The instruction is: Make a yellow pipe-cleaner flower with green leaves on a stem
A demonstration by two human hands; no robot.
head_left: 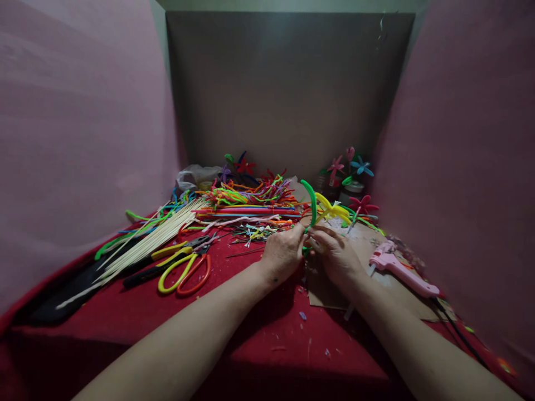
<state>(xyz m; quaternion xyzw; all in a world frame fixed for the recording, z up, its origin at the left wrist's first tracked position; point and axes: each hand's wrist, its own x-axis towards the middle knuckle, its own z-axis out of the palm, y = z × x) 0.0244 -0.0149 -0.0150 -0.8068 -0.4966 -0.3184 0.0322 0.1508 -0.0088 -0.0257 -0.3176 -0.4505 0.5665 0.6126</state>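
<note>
My left hand (284, 250) and my right hand (335, 253) meet above the middle of the table, both with their fingers pinched on a green pipe cleaner (310, 199). One end of it curves upward over the fingers, and a short green piece shows below them. A yellow pipe-cleaner flower (333, 210) with a pale centre appears just behind my right hand; whether it is joined to the green piece I cannot tell. Beneath my right hand lies a sheet of cardboard (327, 287).
Left on the red cloth (251, 317) lie red-and-yellow scissors (184, 274), yellow-handled pliers (167, 262) and wooden sticks (156, 236). Coloured pipe cleaners (251, 195) pile up behind. A pink glue gun (403, 273) with a cord rests right. Finished flowers (361, 166) stand at the back wall.
</note>
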